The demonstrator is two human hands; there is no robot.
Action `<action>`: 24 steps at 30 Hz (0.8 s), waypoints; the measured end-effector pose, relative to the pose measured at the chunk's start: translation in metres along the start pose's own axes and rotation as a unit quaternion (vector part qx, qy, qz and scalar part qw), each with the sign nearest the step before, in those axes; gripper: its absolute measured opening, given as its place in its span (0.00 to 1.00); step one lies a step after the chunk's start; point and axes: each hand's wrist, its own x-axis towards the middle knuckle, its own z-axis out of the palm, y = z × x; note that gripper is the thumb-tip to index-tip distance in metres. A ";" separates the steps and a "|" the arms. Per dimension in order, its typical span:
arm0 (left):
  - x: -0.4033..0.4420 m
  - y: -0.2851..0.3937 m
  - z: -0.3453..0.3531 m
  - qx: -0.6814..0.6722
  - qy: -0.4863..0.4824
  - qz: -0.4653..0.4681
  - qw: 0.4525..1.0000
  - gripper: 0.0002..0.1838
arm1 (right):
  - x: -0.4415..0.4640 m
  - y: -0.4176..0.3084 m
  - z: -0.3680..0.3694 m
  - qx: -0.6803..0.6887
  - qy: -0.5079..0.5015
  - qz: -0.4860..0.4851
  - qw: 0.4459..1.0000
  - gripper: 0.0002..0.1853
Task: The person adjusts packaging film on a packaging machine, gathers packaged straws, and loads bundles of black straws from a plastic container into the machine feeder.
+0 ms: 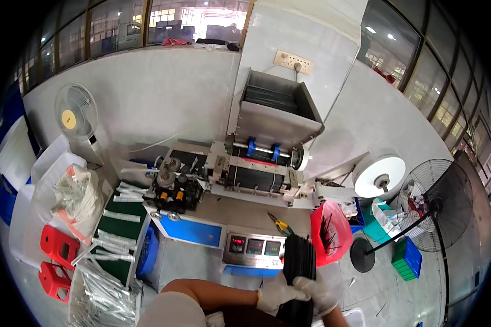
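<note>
A thick bundle of long thin black straws (299,259) stands nearly upright at the bottom centre, in front of the machine's control panel (255,248). My left hand (281,294), in a white glove, is wrapped round the bundle from the left. From the right my gloved right hand (316,293) grips it too, with its fingers close to the left ones. The bundle hides part of both hands. Behind them is the machine (256,177), with blue clamps on a roller. Its metal hopper (281,117) holds more black lengths.
Yellow-handled pliers (280,224) lie on the machine's front ledge. A red bag (330,234) with black pieces hangs at right, near a white paper roll (379,174) and a standing fan (363,255). At left, a green belt (117,226) carries white-wrapped pieces beside red stools (59,246).
</note>
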 end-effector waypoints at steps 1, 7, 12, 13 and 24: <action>0.004 0.020 -0.008 -0.061 -0.009 0.024 0.998 0.43 | 0.014 -0.028 0.015 -0.040 0.008 -0.016 0.999 0.20; 0.004 0.193 -0.053 -0.063 -0.019 0.094 0.993 0.16 | 0.111 -0.181 0.074 -0.192 -0.199 -0.096 0.956 0.25; 0.039 0.285 -0.085 0.177 0.184 0.522 0.814 0.17 | 0.165 -0.311 0.134 -0.306 -0.294 -0.191 0.885 0.24; 0.052 0.304 -0.090 0.191 0.222 0.552 0.781 0.19 | 0.193 -0.335 0.133 -0.321 -0.327 -0.192 0.868 0.25; 0.200 0.433 -0.104 0.270 0.433 0.419 0.751 0.32 | 0.331 -0.457 0.131 -0.647 -0.080 -0.354 0.670 0.31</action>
